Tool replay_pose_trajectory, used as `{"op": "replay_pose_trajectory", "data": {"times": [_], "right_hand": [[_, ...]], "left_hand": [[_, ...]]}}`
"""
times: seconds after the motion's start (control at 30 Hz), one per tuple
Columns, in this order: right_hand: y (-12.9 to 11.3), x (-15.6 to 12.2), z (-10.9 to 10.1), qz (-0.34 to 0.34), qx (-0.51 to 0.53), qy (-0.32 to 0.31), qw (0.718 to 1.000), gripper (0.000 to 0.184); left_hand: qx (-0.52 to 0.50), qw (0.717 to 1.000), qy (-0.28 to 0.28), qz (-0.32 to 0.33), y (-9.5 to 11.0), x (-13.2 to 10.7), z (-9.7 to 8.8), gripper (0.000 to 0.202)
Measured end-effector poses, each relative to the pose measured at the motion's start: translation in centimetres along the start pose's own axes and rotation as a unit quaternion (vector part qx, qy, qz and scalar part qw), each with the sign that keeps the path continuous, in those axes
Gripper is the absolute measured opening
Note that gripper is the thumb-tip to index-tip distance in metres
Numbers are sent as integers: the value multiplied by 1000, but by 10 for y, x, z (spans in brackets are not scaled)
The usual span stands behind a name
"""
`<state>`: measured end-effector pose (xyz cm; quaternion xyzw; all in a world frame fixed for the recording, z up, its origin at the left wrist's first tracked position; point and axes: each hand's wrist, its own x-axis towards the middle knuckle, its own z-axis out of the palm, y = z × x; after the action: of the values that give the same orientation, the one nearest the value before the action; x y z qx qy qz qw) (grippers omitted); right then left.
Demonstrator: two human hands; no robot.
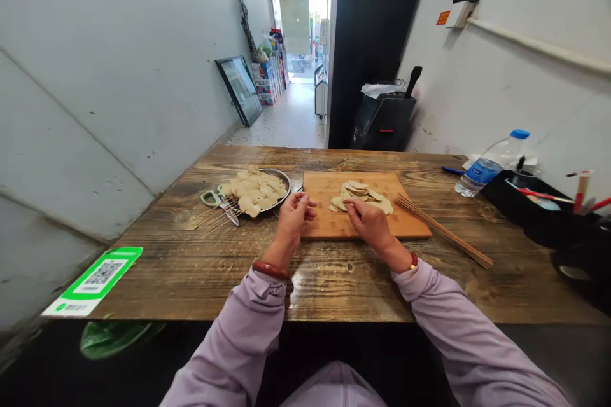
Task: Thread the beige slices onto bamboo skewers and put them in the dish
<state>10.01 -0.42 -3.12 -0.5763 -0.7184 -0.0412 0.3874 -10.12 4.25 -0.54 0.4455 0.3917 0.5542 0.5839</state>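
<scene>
Thin, pale beige slices [380, 205], flat, matte and rounded, lie loosely overlapped just beyond the right grip [351, 203], on a smooth rectangular wooden board [319, 226]. Each grip has its thumb and fingertips drawn close; whether either pinches anything, I cannot tell. Left of the left grip [308, 202], skewered slices [255, 189] heap over a round, shiny metal plate [287, 180]. Right of the right grip, slim brown sticks [446, 233] lie partly on the grained desk [191, 276].

Free: mid-front tbl [341, 286] | Blk L: plate [287, 182], skewers [217, 221] | Blk R: sticks [443, 232], btl [489, 166]
</scene>
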Motion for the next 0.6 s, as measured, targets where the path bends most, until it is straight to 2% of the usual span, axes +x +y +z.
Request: {"op": "replay_pose_trajectory", "data": {"times": [0.1, 0.23, 0.37, 0.47, 0.6], "right_hand": [[13, 8, -7, 45, 52, 69, 995, 34], [24, 10, -14, 77, 86, 117, 986, 37], [33, 12, -23, 127, 88, 126, 980, 36], [42, 17, -26, 179, 99, 142, 968, 38], [47, 21, -26, 192, 124, 158, 960, 38]], "left_hand": [[32, 999, 7, 14, -2, 1, -1, 44], [105, 992, 31, 66, -9, 6, -3, 35], [248, 952, 60, 170, -14, 11, 6, 15], [346, 914, 4, 212, -16, 18, 24, 8], [450, 855, -82, 243, -23, 31, 55, 16]]}}
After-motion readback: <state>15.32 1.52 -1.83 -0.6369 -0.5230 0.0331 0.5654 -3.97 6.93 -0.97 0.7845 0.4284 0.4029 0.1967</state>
